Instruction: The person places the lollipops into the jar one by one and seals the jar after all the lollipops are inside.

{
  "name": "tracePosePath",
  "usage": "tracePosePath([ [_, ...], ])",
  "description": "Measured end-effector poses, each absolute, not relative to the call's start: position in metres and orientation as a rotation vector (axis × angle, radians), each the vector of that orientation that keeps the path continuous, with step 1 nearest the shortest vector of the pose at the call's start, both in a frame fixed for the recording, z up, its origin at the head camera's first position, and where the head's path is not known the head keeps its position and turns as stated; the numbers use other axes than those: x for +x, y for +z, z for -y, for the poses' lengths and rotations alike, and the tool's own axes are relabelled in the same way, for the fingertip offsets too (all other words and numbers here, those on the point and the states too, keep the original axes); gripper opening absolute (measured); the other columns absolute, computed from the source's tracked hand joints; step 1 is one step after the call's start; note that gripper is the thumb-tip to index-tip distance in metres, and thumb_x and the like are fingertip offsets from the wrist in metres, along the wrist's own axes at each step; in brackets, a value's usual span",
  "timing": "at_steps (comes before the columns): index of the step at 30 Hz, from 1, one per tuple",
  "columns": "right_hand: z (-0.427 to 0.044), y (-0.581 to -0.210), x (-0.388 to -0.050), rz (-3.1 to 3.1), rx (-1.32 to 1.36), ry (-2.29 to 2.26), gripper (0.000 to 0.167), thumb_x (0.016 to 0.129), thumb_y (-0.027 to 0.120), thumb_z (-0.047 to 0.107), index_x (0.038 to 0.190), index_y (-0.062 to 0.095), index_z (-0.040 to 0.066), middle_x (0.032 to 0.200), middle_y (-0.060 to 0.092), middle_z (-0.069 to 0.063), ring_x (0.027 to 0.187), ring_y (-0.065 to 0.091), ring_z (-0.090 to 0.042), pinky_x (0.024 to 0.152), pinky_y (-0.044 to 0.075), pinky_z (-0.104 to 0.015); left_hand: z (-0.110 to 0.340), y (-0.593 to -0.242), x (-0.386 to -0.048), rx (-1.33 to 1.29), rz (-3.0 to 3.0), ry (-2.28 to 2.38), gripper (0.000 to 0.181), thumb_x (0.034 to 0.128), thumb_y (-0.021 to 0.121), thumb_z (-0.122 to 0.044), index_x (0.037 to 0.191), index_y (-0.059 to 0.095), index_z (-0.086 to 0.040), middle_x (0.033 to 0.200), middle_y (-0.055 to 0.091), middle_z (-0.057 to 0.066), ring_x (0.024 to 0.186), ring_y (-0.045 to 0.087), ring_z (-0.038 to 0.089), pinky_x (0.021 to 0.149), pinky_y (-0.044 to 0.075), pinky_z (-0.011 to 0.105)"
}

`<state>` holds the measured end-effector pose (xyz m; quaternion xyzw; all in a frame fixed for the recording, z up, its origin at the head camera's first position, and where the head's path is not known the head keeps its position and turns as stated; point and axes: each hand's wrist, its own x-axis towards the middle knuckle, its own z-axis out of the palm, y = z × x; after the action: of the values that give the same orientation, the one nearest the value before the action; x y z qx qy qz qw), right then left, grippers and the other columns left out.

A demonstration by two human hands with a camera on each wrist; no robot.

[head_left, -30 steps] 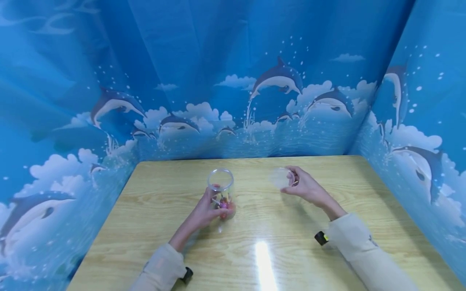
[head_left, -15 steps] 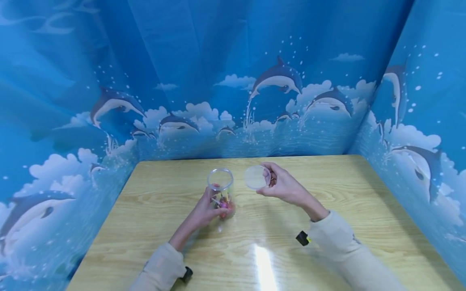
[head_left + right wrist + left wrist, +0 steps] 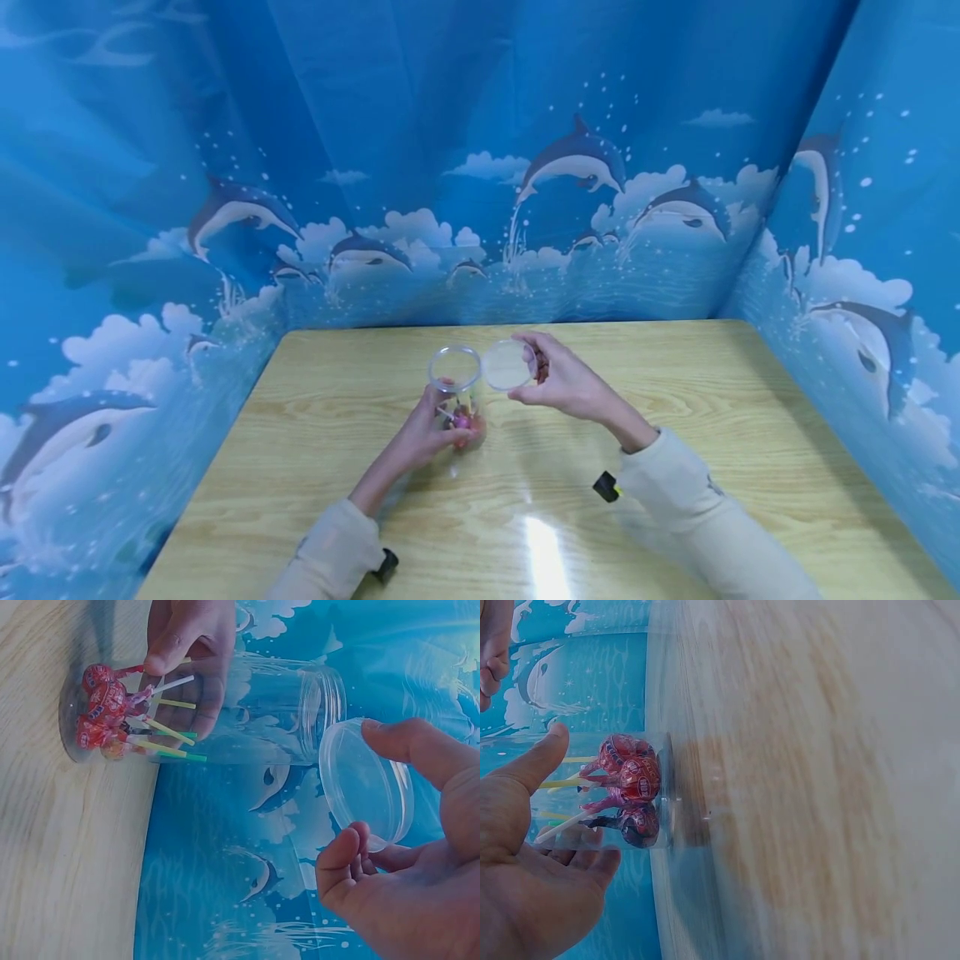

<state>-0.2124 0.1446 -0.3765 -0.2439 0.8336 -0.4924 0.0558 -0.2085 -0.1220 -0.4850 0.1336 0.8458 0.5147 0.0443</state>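
Observation:
A clear plastic jar (image 3: 455,371) stands upright on the table, its mouth uncovered. Several lollipops (image 3: 105,705) in red wrappers lie at its bottom, heads down, with white, yellow and green sticks pointing up. My left hand (image 3: 420,435) grips the jar round its lower side; in the left wrist view the thumb and fingers wrap the clear wall (image 3: 592,746). Pinched by its rim in my right hand (image 3: 573,382) is a round translucent lid (image 3: 506,365). The lid is tilted, right beside the jar's rim; whether they touch I cannot tell.
The wood-grain table (image 3: 330,367) reaches to a blue dolphin-print curtain (image 3: 420,167) at the back and both sides. A bright reflection lies on the table's front part. Small black devices (image 3: 606,487) sit at both wrists.
My right hand has moved left with the lid, from well right of the jar to just beside its rim. The left hand and the jar have stayed in place.

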Motion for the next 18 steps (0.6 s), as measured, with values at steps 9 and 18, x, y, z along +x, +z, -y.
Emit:
tracePosePath([
  [9,-0.137,-0.374,-0.211,-2.518,-0.836,-1.569,0.081,0.087,0.084,0.012,0.154,0.040,-0.001,0.133,0.056,-0.017,0.110,0.061,-0.028,0.091,0.056,-0.043,0.122,-0.485,-0.208,0.453,-2.599,1.574,0.083,0.0788,0.090,-0.011,0.144,0.037,-0.008,0.141,0.056,0.026,0.129,0.054,0.047,0.116,0.032,0.064],
  [18,-0.110,-0.384,-0.215,-2.342,-0.902,-1.809,0.082,0.091,0.080,0.009,0.159,0.033,0.004,0.147,0.050,-0.016,0.120,0.061,-0.030,0.098,0.056,-0.042,0.122,-0.486,-0.209,0.461,-2.587,1.588,0.080,0.0797,0.088,-0.007,0.142,0.038,-0.006,0.139,0.056,0.027,0.127,0.056,0.046,0.112,0.039,0.061],
])
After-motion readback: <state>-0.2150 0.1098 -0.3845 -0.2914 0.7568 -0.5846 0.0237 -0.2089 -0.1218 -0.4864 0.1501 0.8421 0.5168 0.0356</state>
